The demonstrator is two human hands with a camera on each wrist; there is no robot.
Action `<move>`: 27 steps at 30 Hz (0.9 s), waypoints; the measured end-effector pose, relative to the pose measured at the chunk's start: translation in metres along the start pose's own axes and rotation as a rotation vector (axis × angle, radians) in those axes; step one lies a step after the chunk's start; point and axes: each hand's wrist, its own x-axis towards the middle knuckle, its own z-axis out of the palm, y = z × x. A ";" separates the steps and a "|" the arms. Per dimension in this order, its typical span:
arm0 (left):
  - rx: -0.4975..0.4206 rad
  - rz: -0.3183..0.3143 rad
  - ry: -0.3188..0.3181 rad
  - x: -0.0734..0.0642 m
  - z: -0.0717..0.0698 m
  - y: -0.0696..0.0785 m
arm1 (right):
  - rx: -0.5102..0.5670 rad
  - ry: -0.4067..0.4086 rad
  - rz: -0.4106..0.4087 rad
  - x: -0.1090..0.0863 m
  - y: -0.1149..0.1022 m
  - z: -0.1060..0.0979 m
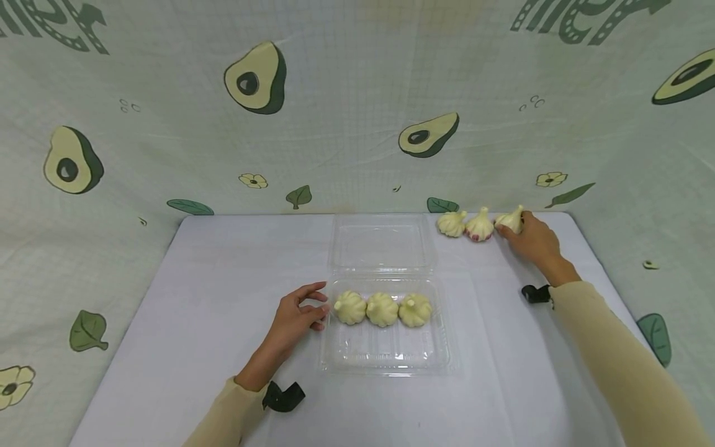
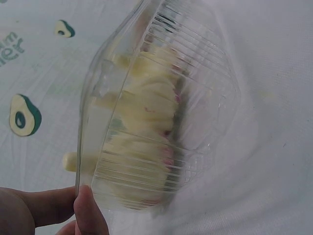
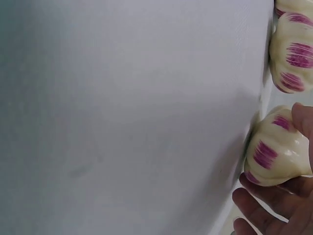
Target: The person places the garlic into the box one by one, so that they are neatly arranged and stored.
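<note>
Three garlic bulbs (image 1: 382, 309) sit in a row inside the bottom half of a clear plastic clamshell container (image 1: 385, 366). At its left edge, my left hand (image 1: 298, 316) pinches the rim between thumb and finger, as the left wrist view shows close up. Far to the right, my right hand (image 1: 533, 241) holds a garlic bulb (image 3: 274, 152) with purple streaks, thumb on one side and fingers on the other. Two more garlic bulbs (image 1: 479, 225) stand just left of that one, near the table's back edge.
The container's lid (image 1: 382, 245) lies folded back on the white table (image 1: 251, 261). Behind the table hangs a pale cloth (image 1: 346, 93) printed with avocados, and it continues along both sides. Each wrist wears a black device (image 1: 283, 397).
</note>
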 end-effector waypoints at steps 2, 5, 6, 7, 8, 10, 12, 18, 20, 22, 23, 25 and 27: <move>0.000 0.000 0.000 0.000 0.000 0.000 | 0.005 0.008 0.003 -0.002 0.000 0.000; 0.000 0.000 0.000 0.000 0.000 0.000 | 0.009 0.020 0.014 -0.004 0.002 0.001; 0.001 -0.001 0.000 0.000 0.000 0.000 | 0.011 0.022 0.019 -0.006 0.002 0.001; 0.002 0.000 0.000 0.000 0.000 0.000 | 0.012 0.025 0.023 -0.008 0.003 0.001; 0.003 0.000 0.001 -0.001 0.000 0.000 | 0.013 0.029 0.027 -0.010 0.004 0.001; 0.001 0.001 0.002 -0.001 0.000 0.000 | 0.018 0.041 0.027 -0.015 0.005 0.000; 0.001 0.004 0.002 -0.001 0.000 0.000 | 0.024 0.057 0.019 -0.022 0.006 -0.002; -0.008 0.005 -0.004 -0.001 0.000 0.000 | 0.039 0.115 -0.038 -0.044 0.006 -0.008; -0.009 0.004 -0.003 -0.001 0.000 0.001 | 0.046 0.129 -0.054 -0.050 0.005 -0.010; -0.007 0.003 -0.003 -0.001 0.000 0.001 | 0.047 0.141 -0.068 -0.056 0.003 -0.011; -0.006 0.003 -0.003 -0.001 0.000 0.001 | 0.047 0.144 -0.073 -0.059 0.002 -0.012; -0.004 0.002 -0.001 -0.002 0.000 0.001 | 0.053 0.152 -0.086 -0.065 -0.002 -0.013; -0.004 -0.002 -0.001 -0.002 0.000 0.000 | 0.055 0.155 -0.095 -0.072 -0.007 -0.014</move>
